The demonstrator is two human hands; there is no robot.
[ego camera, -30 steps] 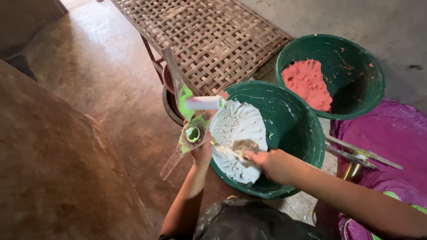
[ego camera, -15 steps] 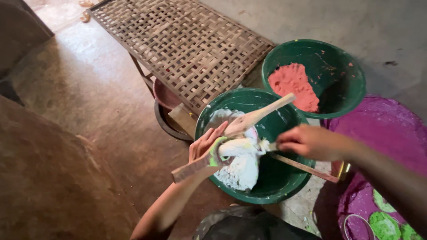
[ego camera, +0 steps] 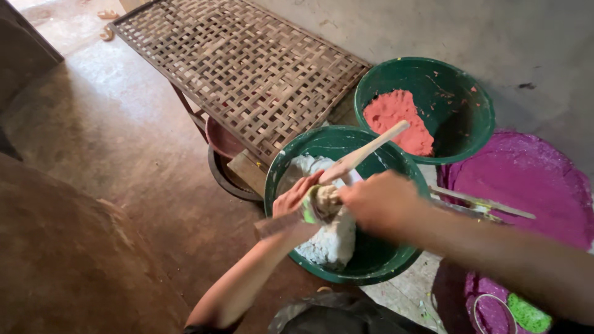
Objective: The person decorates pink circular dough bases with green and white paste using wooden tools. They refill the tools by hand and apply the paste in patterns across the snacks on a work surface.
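Left hand [ego camera: 296,199] wraps tight round the long pale wooden stick [ego camera: 346,166]; right hand [ego camera: 378,201] presses white dough lump [ego camera: 323,204], centre frame.

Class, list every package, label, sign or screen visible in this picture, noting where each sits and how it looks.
None visible: no package, label, sign or screen.
Only unmarked things: green basins, woven bamboo rack, wooden stick in the left hand.

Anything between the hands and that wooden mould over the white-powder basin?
Nothing visible. The left hand grips the wooden mould from below; the right hand presses on the white lump at its middle. Both are in contact, directly above the green basin of white powder.
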